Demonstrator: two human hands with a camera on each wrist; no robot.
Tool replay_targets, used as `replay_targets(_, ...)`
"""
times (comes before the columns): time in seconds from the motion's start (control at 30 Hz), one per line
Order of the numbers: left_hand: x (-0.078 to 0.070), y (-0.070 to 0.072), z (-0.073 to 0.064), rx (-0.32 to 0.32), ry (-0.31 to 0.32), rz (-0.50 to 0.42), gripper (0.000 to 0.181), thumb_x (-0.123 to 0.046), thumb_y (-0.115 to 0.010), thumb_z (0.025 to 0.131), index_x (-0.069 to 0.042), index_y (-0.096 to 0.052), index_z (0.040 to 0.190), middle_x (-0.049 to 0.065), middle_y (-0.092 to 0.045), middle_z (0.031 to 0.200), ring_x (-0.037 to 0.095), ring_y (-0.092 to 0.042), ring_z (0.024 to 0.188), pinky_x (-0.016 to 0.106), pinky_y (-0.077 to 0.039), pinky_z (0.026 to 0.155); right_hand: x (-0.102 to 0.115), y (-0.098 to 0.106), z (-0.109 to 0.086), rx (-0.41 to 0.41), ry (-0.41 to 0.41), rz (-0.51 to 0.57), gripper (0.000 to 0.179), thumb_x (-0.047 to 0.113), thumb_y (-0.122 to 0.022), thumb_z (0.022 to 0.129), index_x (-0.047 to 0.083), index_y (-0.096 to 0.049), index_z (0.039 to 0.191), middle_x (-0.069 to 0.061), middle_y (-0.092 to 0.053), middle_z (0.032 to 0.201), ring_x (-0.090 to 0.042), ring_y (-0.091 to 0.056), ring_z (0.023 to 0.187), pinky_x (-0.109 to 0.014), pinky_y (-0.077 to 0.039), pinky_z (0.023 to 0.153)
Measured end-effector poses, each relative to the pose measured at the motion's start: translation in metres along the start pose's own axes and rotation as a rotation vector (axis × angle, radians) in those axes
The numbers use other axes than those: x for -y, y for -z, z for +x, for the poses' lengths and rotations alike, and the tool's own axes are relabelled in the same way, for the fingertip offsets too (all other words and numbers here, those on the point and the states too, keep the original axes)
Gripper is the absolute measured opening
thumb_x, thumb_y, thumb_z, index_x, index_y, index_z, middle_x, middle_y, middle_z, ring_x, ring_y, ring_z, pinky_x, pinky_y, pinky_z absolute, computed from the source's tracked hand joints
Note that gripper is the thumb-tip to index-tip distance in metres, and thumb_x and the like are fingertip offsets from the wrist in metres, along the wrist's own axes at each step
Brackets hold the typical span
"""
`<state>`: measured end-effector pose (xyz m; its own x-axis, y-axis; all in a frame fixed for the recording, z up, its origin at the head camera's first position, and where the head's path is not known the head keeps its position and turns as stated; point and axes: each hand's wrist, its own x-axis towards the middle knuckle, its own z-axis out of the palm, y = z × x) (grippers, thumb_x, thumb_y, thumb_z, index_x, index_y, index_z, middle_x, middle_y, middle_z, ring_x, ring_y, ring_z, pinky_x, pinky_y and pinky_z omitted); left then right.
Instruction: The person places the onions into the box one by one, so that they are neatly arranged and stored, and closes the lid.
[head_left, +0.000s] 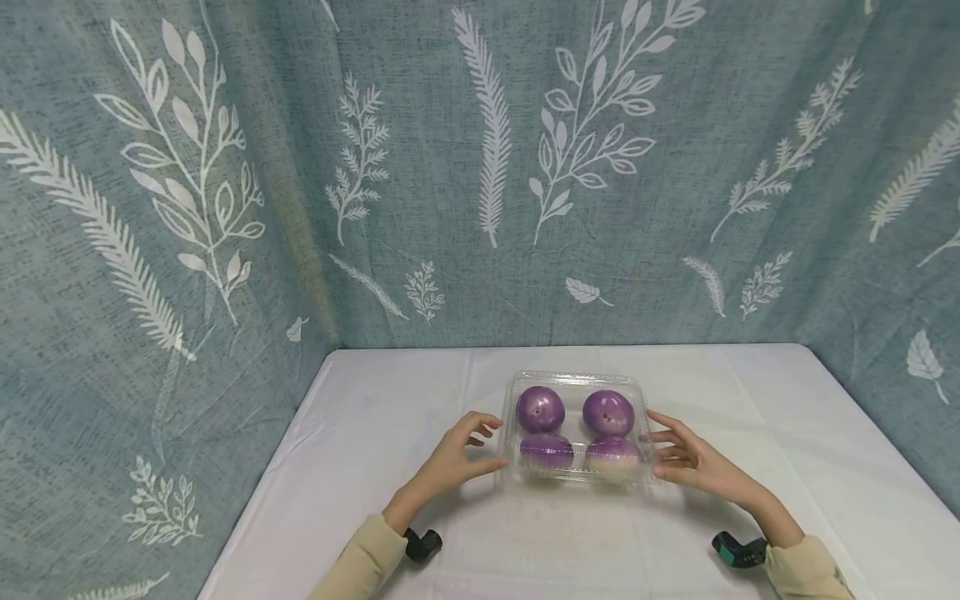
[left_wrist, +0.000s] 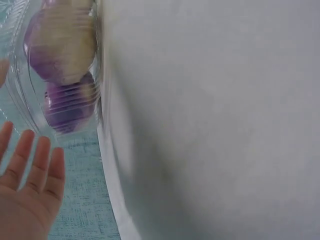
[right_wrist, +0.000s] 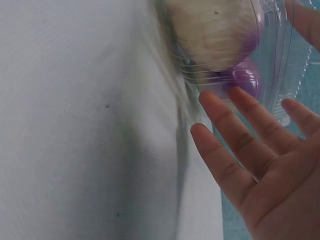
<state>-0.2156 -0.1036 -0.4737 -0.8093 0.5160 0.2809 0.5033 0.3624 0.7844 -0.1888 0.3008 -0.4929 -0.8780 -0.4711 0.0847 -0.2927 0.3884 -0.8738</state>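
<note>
A clear plastic clamshell box [head_left: 579, 378] sits on the table, holding several round purple vegetables [head_left: 542, 409] with pale undersides. Its lid looks closed over them. My left hand [head_left: 457, 457] is at the box's left side, fingers spread and gently bent, fingertips right at the wall. On the opposite side, my right hand [head_left: 693, 460] has its fingers extended toward the right wall. In the left wrist view, the left fingers [left_wrist: 39, 162] stand apart beside the box. The right wrist view shows the right palm turned to the box, its fingers [right_wrist: 245, 140] spread near a corner.
A white cloth [head_left: 525, 542] covers the table. Blue-green curtains [head_left: 420, 167] with white leaf prints enclose the back and both sides. Each wrist wears a small black device, one at the left wrist [head_left: 423, 546] and one at the right wrist [head_left: 738, 552].
</note>
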Motion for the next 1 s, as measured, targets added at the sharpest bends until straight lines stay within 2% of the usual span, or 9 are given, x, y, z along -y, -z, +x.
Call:
replay_targets(0.17, -0.031, 0.007, -0.004, 0.016, 0.064, -0.061, 0.057, -0.012, -0.071, 0.081, 0.007, -0.045, 0.127, 0.027, -0.053, 0.113, 0.043, -0.052, 0.102, 0.057, -0.044, 0.087, 0.001, -0.001, -0.002, 0.002, -0.021, -0.025, 0.077, 0.016, -0.061, 0.090, 0.012, -0.012, 0.149, -0.025, -0.044, 0.132, -0.010, -0.056, 0.107, -0.023, -0.047, 0.088)
replay_targets(0.33, -0.007, -0.003, -0.002, -0.003, 0.105, -0.060, 0.059, -0.014, -0.072, 0.081, 0.002, -0.045, 0.131, 0.021, -0.056, 0.109, 0.037, -0.054, 0.100, 0.054, -0.046, 0.086, 0.003, -0.003, -0.003, -0.013, -0.047, -0.052, 0.077, 0.018, -0.062, 0.090, 0.010, -0.013, 0.149, -0.024, -0.044, 0.132, -0.015, -0.057, 0.107, -0.023, -0.048, 0.088)
replay_targets(0.43, 0.006, -0.006, -0.001, -0.002, 0.134, -0.063, 0.060, -0.018, -0.073, 0.081, -0.003, -0.046, 0.132, 0.014, -0.058, 0.107, 0.029, -0.057, 0.097, 0.043, -0.050, 0.085, 0.004, -0.004, -0.004, -0.025, -0.082, -0.063, 0.078, 0.021, -0.062, 0.089, 0.009, -0.014, 0.149, -0.023, -0.045, 0.131, -0.015, -0.057, 0.106, -0.024, -0.049, 0.087)
replay_targets(0.5, 0.008, -0.007, -0.002, 0.003, 0.154, -0.088, 0.060, -0.021, -0.073, 0.080, -0.005, -0.046, 0.132, 0.011, -0.058, 0.106, 0.025, -0.058, 0.095, 0.036, -0.052, 0.082, 0.005, -0.005, -0.006, -0.034, -0.103, -0.064, 0.077, 0.022, -0.062, 0.089, 0.008, -0.015, 0.149, -0.022, -0.045, 0.130, -0.015, -0.058, 0.106, -0.024, -0.049, 0.085)
replay_targets(0.67, 0.009, -0.008, -0.003, 0.008, 0.174, -0.169, 0.059, -0.020, -0.073, 0.081, -0.005, -0.047, 0.132, 0.013, -0.058, 0.104, 0.025, -0.059, 0.093, 0.025, -0.053, 0.076, 0.006, -0.007, -0.010, -0.049, -0.123, -0.026, 0.073, 0.021, -0.062, 0.090, 0.008, -0.020, 0.148, -0.020, -0.049, 0.126, -0.012, -0.057, 0.106, -0.024, -0.049, 0.084)
replay_targets(0.8, 0.006, -0.008, -0.003, 0.021, 0.178, -0.193, 0.059, -0.015, -0.070, 0.083, -0.001, -0.044, 0.133, 0.018, -0.059, 0.103, 0.024, -0.062, 0.089, 0.022, -0.054, 0.072, 0.006, -0.008, -0.011, -0.032, -0.126, 0.075, 0.071, 0.016, -0.060, 0.091, 0.004, -0.018, 0.147, -0.023, -0.054, 0.119, -0.012, -0.061, 0.100, -0.026, -0.052, 0.082)
replay_targets(0.9, -0.003, -0.005, -0.003, 0.039, 0.189, -0.235, 0.060, -0.011, -0.068, 0.084, 0.004, -0.040, 0.134, 0.022, -0.058, 0.100, 0.027, -0.063, 0.086, 0.022, -0.053, 0.070, 0.006, -0.008, -0.012, -0.023, -0.121, 0.180, 0.070, 0.010, -0.057, 0.091, 0.000, -0.016, 0.146, -0.023, -0.056, 0.113, -0.018, -0.064, 0.094, -0.030, -0.054, 0.079)
replay_targets(1.0, -0.013, -0.002, -0.003, 0.068, 0.222, -0.285, 0.062, -0.008, -0.067, 0.084, 0.007, -0.036, 0.136, 0.024, -0.058, 0.100, 0.027, -0.064, 0.086, 0.022, -0.052, 0.070, 0.006, -0.009, -0.012, -0.020, -0.119, 0.258, 0.070, 0.007, -0.055, 0.092, -0.004, -0.012, 0.145, -0.016, -0.060, 0.109, -0.023, -0.066, 0.090, -0.034, -0.056, 0.077)
